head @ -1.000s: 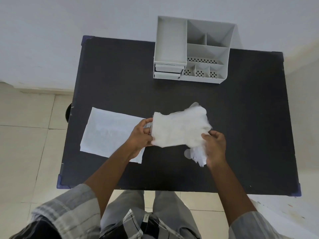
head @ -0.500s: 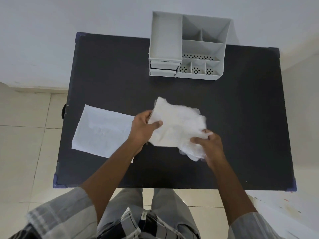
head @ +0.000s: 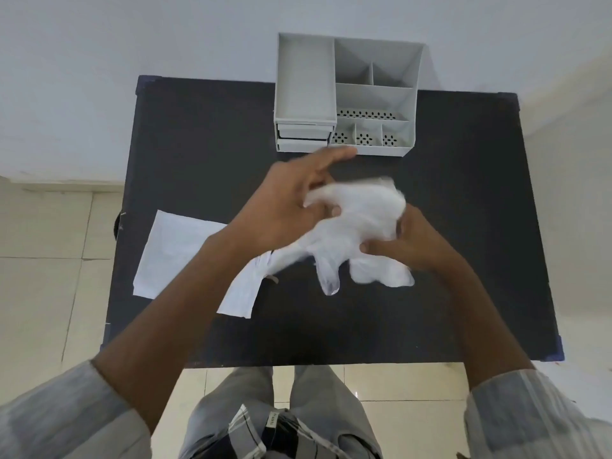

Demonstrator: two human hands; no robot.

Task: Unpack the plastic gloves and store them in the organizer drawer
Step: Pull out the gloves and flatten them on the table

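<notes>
Plastic gloves [head: 357, 223] bunched between both hands above the black table [head: 463, 193].

Left hand [head: 284, 207]: thumb pressed on the bundle's left edge, forefinger extended, other fingers hidden. Right hand [head: 410, 243]: fingers curled tight on the right side. Loose glove ends hanging toward the near edge. Flat white wrapper [head: 178, 253] lying left, under the left forearm. Grey organizer [head: 344, 94] at the far edge, drawers [head: 301, 135] shut.
</notes>
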